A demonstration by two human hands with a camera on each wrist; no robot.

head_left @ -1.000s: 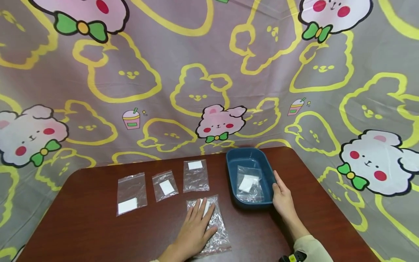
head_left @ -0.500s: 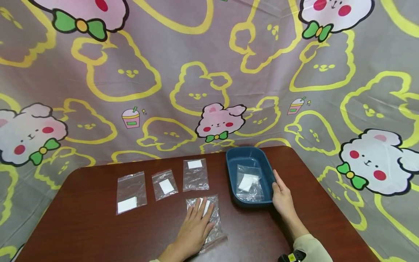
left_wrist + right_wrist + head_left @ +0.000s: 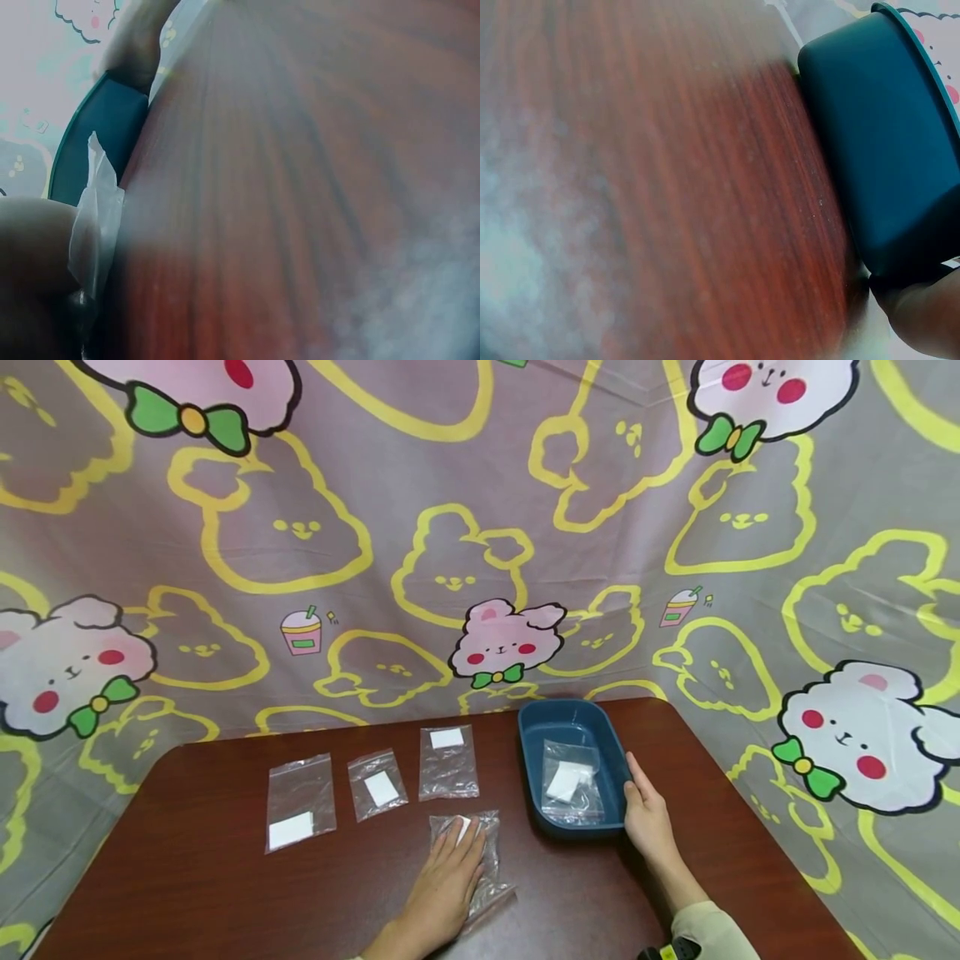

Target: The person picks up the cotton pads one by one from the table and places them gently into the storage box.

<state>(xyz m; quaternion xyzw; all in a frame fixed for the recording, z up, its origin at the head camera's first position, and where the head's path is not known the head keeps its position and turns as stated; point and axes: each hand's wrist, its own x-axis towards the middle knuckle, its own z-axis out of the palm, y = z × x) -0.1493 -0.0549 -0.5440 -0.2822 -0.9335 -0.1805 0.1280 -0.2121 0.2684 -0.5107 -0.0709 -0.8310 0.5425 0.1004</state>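
My left hand [image 3: 442, 877] lies over a clear zip bag [image 3: 487, 860], its fingers drawn together and bent, gripping the plastic. A white card [image 3: 465, 828] shows at the fingertips. In the left wrist view a fold of the bag [image 3: 97, 217] stands up beside the thumb [image 3: 37, 244]. My right hand [image 3: 648, 810] holds the right wall of a blue plastic bin [image 3: 528, 777], thumb at the rim and index finger stretched along the outside. Inside the bin lie zip bags [image 3: 573, 789] with white cards. The right wrist view shows the bin's outer wall [image 3: 877, 142] and a thumb [image 3: 930, 311].
Three flat zip bags with white cards lie to the left: one at far left [image 3: 302, 793], a smaller one [image 3: 360, 772], and one [image 3: 447, 777] behind my left hand. Patterned cloth [image 3: 450, 552] hangs behind the brown table [image 3: 187, 860].
My left hand's spread fingers have drawn together and bent on the bag. The bag's near end has lifted and shifted left, crumpling. The right hand and bin stay put.
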